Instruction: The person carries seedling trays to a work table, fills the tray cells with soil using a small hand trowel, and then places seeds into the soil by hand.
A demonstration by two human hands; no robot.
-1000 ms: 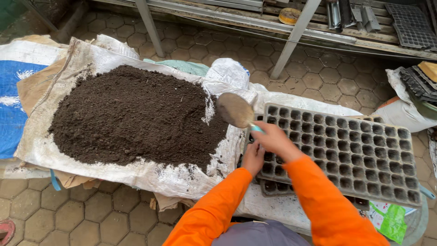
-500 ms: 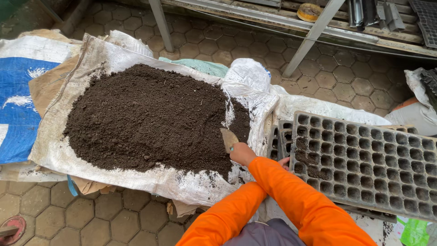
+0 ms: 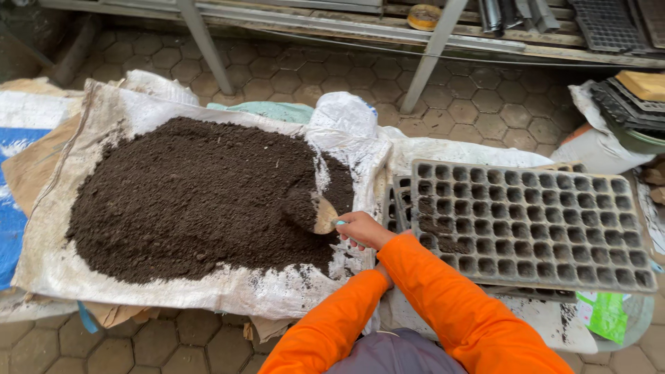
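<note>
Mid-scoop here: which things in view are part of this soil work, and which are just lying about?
In use:
right hand with its grip on the trowel
soil heap
white sack sheet under it
seedling tray

Lying about:
tape roll
spare black trays
green packet
blue tarp

Left hand: hidden.

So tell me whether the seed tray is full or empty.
Mostly empty. The seed tray has dark, hollow cells; only a few near its left edge hold soil. The right hand has the trowel in the soil pile.

A green printed packet (image 3: pixel 608 315) lies under the tray's (image 3: pixel 526 221) right corner.
</note>
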